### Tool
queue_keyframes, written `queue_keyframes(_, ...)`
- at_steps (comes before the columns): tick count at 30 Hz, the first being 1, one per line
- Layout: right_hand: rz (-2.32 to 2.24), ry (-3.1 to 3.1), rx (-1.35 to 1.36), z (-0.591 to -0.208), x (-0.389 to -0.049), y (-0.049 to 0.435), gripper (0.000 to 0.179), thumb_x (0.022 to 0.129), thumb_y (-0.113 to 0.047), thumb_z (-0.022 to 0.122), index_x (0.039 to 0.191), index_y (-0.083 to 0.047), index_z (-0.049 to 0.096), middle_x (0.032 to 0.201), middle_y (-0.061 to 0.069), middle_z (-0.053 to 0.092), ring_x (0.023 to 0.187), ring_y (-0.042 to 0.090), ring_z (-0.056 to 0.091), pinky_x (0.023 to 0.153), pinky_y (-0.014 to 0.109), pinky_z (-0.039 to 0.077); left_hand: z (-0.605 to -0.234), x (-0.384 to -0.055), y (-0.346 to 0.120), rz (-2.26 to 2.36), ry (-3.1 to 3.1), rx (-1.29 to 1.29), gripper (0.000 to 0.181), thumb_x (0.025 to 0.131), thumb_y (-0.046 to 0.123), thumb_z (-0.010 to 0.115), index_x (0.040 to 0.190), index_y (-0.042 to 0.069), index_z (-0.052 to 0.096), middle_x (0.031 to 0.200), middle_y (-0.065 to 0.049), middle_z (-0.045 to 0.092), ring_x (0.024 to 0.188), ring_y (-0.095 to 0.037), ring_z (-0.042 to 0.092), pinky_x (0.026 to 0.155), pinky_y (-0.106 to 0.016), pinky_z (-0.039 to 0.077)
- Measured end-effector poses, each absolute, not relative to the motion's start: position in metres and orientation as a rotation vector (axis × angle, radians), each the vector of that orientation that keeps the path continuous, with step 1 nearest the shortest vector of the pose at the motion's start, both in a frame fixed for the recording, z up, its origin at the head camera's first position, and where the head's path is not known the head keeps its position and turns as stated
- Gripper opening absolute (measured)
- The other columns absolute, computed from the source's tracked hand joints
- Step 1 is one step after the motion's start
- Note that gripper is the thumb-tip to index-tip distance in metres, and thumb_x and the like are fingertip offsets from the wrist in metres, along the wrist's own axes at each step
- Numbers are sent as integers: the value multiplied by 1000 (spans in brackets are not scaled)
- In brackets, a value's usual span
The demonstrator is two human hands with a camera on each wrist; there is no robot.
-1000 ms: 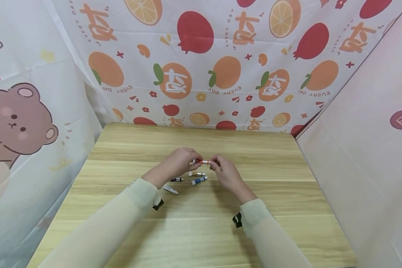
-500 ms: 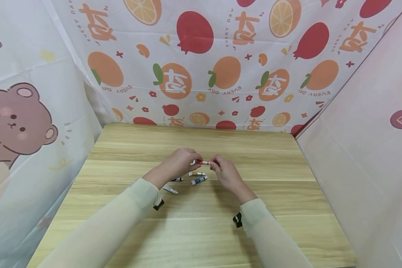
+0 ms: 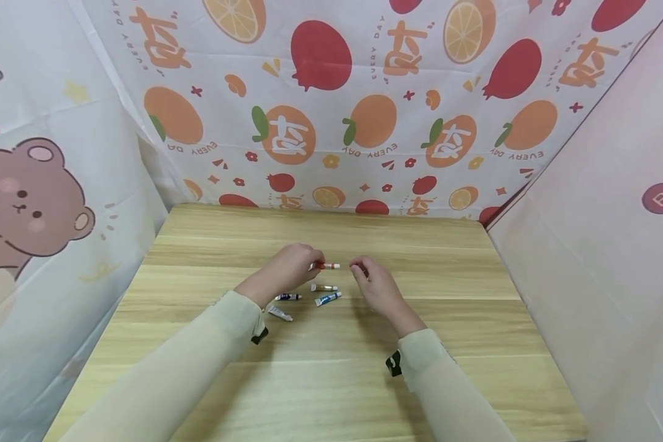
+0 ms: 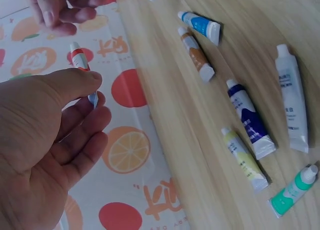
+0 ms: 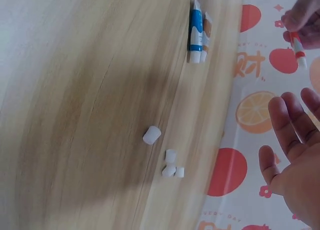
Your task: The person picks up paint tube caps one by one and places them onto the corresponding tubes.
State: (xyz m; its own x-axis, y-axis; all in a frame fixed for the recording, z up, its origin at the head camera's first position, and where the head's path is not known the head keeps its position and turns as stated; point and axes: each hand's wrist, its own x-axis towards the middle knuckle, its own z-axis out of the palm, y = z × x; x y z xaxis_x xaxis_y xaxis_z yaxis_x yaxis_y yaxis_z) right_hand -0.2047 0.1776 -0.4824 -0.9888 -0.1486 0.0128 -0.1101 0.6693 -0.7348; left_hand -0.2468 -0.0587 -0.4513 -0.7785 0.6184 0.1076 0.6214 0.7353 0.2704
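Observation:
My left hand (image 3: 295,268) pinches a small red paint tube (image 4: 79,59) between thumb and index finger, its white tip pointing toward the right hand. My right hand (image 3: 378,291) is a short way to the right of that tip, fingers loosely bent and nothing visible in them; in the right wrist view they look fairly straight. On the table near the hands lie a brown paint tube (image 3: 324,287), a blue one (image 3: 328,299), a dark purple one (image 4: 250,119) and a larger white one (image 4: 291,98).
Yellow (image 4: 245,159) and green (image 4: 293,191) paint tubes lie near the purple one in the left wrist view. Several small white caps, one of them larger (image 5: 152,135), lie on the wooden table (image 3: 331,380). A fruit-print cloth (image 3: 320,123) hangs behind the table's far edge.
Earlier my right hand's fingers were at the tip of the red paint tube; now they are apart from it. My left hand has shifted slightly left with the tube.

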Motion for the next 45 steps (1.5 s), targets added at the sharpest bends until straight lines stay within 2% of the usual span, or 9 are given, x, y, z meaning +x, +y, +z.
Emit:
queue_keyframes(12,-1250,2841,-139,-482,-205,192,28,115,-26,54,135,-13,68,129,7,73,121,25,68,105,49,57,-465,-253,-64,-455,-3019,-941,14,98,13,81,112,12,80,102,-1,82,93,-17,75,88,-37,65)
queue_keyframes(18,-1263,2854,-102,-488,-206,201,26,114,-25,56,133,-13,68,127,9,74,118,25,68,105,49,57,-481,-258,-62,-427,-3066,-930,11,98,13,80,109,13,80,102,-1,81,92,-17,74,87,-37,64)
queue_keyframes(26,-1287,2839,-119,-496,-204,208,25,112,-19,57,133,-9,68,124,11,74,110,22,66,97,42,57,-506,-261,-60,-458,-3077,-951,5,100,13,78,103,9,80,96,-4,81,84,-17,71,81,-37,63)
queue_keyframes(32,-1274,2857,-137,-502,-204,212,22,109,-13,61,128,-8,69,111,8,71,99,20,64,83,34,56,-517,-266,-56,-474,-3109,-941,7,101,15,78,102,9,79,96,-4,80,85,-16,71,82,-36,62)
queue_keyframes(39,-1225,2867,-146,-510,-204,214,23,107,-11,65,128,-4,69,112,7,67,101,20,64,87,33,55,-524,-272,-54,-457,-3120,-971,5,97,11,80,95,7,78,91,-4,78,82,-17,69,80,-36,62)
queue_keyframes(45,-1224,2842,-103,-509,-203,215,25,109,-14,61,132,-4,67,113,7,65,100,20,63,81,32,55,-526,-274,-54,-438,-3093,-994,8,96,9,79,89,10,77,87,-3,77,80,-17,68,80,-36,61)
